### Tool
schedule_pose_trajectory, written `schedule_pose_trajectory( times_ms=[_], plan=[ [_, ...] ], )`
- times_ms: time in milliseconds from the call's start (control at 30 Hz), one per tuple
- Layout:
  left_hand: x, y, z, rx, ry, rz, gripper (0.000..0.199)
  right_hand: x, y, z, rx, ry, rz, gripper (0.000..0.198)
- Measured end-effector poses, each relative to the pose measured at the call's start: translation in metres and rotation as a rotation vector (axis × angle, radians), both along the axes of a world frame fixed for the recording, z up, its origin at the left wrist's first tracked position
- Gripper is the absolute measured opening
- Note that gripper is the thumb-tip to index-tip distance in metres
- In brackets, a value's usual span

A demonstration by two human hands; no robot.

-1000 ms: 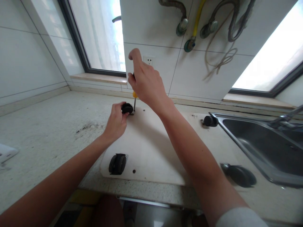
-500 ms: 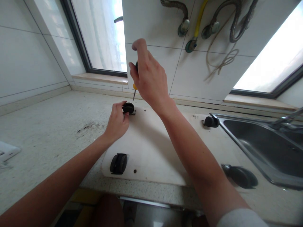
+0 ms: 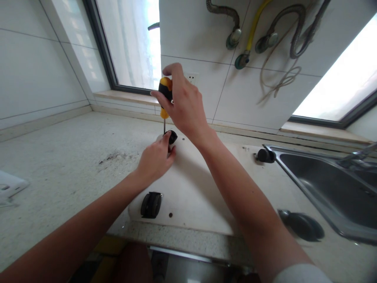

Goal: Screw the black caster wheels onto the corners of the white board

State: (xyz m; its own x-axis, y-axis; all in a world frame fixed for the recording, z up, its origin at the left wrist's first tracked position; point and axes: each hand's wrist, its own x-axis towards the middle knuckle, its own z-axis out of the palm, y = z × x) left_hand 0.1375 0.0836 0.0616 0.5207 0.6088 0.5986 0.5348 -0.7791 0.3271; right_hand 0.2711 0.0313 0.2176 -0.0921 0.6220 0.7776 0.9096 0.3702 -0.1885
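Upright in my right hand is a yellow and black screwdriver, gripped by its handle. Its thin shaft points down at the far left corner of a white board. There my left hand has its fingers closed around a black caster wheel; the screwdriver's tip is hidden behind the fingers and wheel. Another caster sits at the board's near left corner. Two more are on the right, a far caster and a near caster.
The board lies on a speckled countertop, beside a steel sink at right. Dark crumbs are scattered left of the board. A white object lies at the left edge. Hoses and a yellow pipe hang on the tiled wall.
The screwdriver has come down to the caster, its handle now more visible. My left hand has swivelled the caster to the right and shifted its fingers around it. The view has moved slightly.
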Motion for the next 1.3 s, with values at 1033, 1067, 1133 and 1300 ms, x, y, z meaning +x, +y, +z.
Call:
schedule_pose_trajectory(
  times_ms=[1033, 1067, 1133, 1300],
  plan=[
    [0.007, -0.018, -0.013, 0.216, 0.058, -0.131, 0.05, 0.0, 0.045, -0.042, 0.169, -0.178, 0.051, 0.057],
    [0.007, -0.019, -0.013, 0.216, 0.067, -0.141, 0.049, -0.001, 0.044, -0.042, 0.166, -0.19, 0.061, 0.057],
    [0.007, -0.019, -0.012, 0.209, 0.079, -0.157, 0.048, -0.002, 0.043, -0.041, 0.167, -0.204, 0.08, 0.053],
    [0.007, -0.019, -0.01, 0.188, 0.09, -0.168, 0.05, -0.005, 0.041, -0.041, 0.164, -0.214, 0.079, 0.042]
  ],
)
